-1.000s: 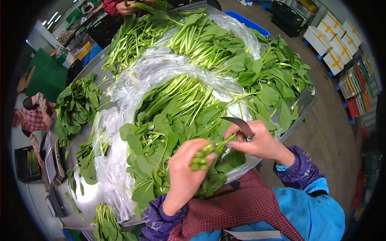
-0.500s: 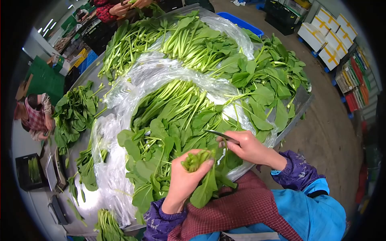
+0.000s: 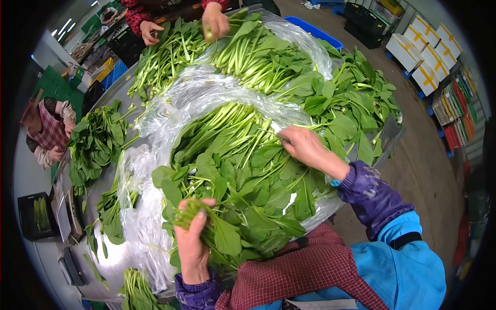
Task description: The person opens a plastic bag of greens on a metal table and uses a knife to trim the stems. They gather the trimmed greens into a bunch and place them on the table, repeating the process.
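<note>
A bunch of leafy greens point(image 3: 227, 233) is gripped by its pale stems in my left hand point(image 3: 192, 243), its leaves hanging to the right over the near edge of the pile. My right hand point(image 3: 309, 149) is closed around the knife, whose thin dark blade point(image 3: 268, 131) points left above the stems of the middle heap of greens point(image 3: 222, 134). Crumpled clear plastic point(image 3: 199, 93) curves around that heap and separates it from the far greens point(image 3: 253, 57).
Across the metal table point(image 3: 111, 95), a co-worker's hands point(image 3: 215, 21) are over the far greens. Another person point(image 3: 49, 129) stands at the left. A blue tray point(image 3: 315, 32) is behind the pile, and white boxes point(image 3: 426, 51) are stacked at the right.
My left hand has moved left with its bunch, away from my right hand. My right hand has gone up and forward with the knife. The co-worker's hands have parted and come lower over the greens.
</note>
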Demonstrator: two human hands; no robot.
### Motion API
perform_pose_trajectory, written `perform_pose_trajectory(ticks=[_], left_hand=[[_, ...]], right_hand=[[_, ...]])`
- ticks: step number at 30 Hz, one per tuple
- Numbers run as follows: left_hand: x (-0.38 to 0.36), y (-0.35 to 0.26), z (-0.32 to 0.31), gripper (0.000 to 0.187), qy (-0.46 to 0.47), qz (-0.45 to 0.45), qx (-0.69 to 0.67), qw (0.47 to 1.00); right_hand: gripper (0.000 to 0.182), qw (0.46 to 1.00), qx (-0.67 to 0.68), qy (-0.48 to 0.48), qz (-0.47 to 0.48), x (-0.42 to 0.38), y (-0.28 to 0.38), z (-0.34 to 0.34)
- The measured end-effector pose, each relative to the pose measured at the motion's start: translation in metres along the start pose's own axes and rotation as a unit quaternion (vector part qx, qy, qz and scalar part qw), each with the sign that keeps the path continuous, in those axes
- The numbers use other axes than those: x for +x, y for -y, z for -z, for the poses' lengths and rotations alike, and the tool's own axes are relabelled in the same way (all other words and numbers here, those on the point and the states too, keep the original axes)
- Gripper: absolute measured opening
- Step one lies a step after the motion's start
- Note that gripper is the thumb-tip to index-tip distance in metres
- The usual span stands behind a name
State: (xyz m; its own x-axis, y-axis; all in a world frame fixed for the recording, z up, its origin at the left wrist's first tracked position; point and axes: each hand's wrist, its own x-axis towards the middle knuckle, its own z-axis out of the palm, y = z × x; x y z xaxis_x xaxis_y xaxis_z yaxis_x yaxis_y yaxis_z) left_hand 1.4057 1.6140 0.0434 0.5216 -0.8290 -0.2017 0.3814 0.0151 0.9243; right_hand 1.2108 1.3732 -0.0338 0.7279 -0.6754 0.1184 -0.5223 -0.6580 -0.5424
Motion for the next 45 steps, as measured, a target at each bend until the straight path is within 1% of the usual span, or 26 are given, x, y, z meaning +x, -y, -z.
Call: perform_pose_trajectory(ticks=[2,4,6,8,10,12,14,16,17,19,20,21,23,24,29,30,32,33,34,36,37,38,39,40,42,45], left_hand=[[-0.001,-0.006,0.003,0.029,-0.039,-0.042,-0.001,0.998],[-0.004,-0.013,0.003,0.027,-0.051,-0.013,-0.033,0.998],[-0.001,-0.013,0.006,0.029,-0.054,-0.061,-0.009,0.997],[-0.002,-0.012,0.012,0.033,-0.046,-0.062,-0.026,0.997],[-0.004,-0.01,0.012,0.036,-0.092,-0.078,-0.015,0.993],[-0.005,-0.009,0.017,0.034,-0.097,-0.073,-0.022,0.992],[-0.005,-0.008,0.016,0.032,-0.096,-0.072,-0.031,0.992],[-0.008,-0.007,0.013,0.025,-0.054,-0.05,-0.028,0.997],[-0.009,-0.008,0.009,0.025,-0.053,-0.051,-0.029,0.997],[-0.012,-0.01,-0.005,0.016,-0.087,-0.045,0.048,0.994],[-0.013,-0.012,-0.013,0.016,-0.085,-0.046,0.048,0.994],[-0.014,-0.016,-0.021,0.013,-0.051,-0.087,0.148,0.984],[-0.014,-0.018,-0.037,0.007,0.019,-0.168,0.308,0.936],[-0.014,-0.02,-0.045,0.011,0.056,-0.218,0.376,0.899],[-0.004,0.001,-0.078,0.025,0.086,-0.353,0.437,0.822],[-0.005,0.002,-0.079,0.025,0.088,-0.355,0.437,0.822],[-0.005,0.003,-0.082,0.025,0.109,-0.343,0.439,0.824],[-0.005,0.006,-0.08,0.022,0.13,-0.315,0.422,0.84],[-0.005,0.008,-0.079,0.022,0.131,-0.316,0.422,0.84],[-0.004,0.011,-0.077,0.021,0.152,-0.234,0.395,0.875],[-0.004,0.011,-0.077,0.021,0.154,-0.234,0.395,0.875],[-0.003,0.011,-0.077,0.02,0.147,-0.212,0.389,0.885],[-0.003,0.012,-0.077,0.019,0.14,-0.189,0.382,0.894],[-0.003,0.014,-0.078,0.019,0.142,-0.187,0.382,0.894],[-0.003,0.017,-0.079,0.019,0.149,-0.173,0.358,0.906],[-0.007,0.014,-0.079,0.02,0.152,-0.137,0.353,0.913]], right_hand=[[0.019,0.994,-0.079,-0.062,0.052,0.024,-0.011,-0.011],[0.021,0.992,-0.099,-0.063,0.048,0.044,-0.019,-0.027],[0.024,0.99,-0.12,-0.065,0.044,0.053,-0.026,-0.035],[0.019,0.989,-0.131,-0.035,0.056,0.056,-0.032,-0.036],[0.021,0.99,-0.13,-0.011,0.048,0.052,-0.018,-0.007],[0.023,0.995,-0.073,0.044,0.047,0.045,-0.009,0.024],[0.023,0.996,-0.041,0.022,0.074,0.03,0.008,0.054],[0.022,0.98,0.198,0.024,-0.023,0.012,0.036,0.087],[0.022,0.98,0.196,0.023,-0.023,0.005,0.042,0.095],[0.021,0.941,0.313,-0.048,-0.121,-0.011,0.051,0.101],[0.023,0.938,0.321,-0.059,-0.114,-0.019,0.055,0.094],[0.024,0.931,0.334,-0.054,-0.135,-0.026,0.06,0.088],[0.028,0.928,0.338,-0.065,-0.145,-0.038,0.071,0.076],[0.029,0.926,0.347,-0.073,-0.128,-0.044,0.077,0.068],[0.023,0.946,0.319,-0.042,-0.024,-0.07,0.11,0.049],[0.023,0.947,0.319,-0.045,-0.024,-0.072,0.111,0.051],[0.022,0.903,0.414,0.023,-0.114,-0.076,0.111,0.054],[0.024,0.885,0.448,0.056,-0.116,-0.079,0.111,0.058],[0.024,0.885,0.448,0.055,-0.116,-0.082,0.107,0.059],[0.013,0.904,0.409,0.081,-0.095,-0.084,0.098,0.057],[0.013,0.904,0.409,0.08,-0.095,-0.084,0.094,0.051],[0.013,0.963,0.268,-0.017,0.013,-0.084,0.09,0.043],[0.019,0.98,0.114,-0.112,0.12,-0.084,0.09,0.039],[0.019,0.98,0.114,-0.112,0.117,-0.087,0.091,0.038],[0.032,0.992,0.058,-0.084,0.073,-0.088,0.097,0.039],[0.026,0.993,0.024,-0.102,0.054,-0.088,0.088,0.028]])
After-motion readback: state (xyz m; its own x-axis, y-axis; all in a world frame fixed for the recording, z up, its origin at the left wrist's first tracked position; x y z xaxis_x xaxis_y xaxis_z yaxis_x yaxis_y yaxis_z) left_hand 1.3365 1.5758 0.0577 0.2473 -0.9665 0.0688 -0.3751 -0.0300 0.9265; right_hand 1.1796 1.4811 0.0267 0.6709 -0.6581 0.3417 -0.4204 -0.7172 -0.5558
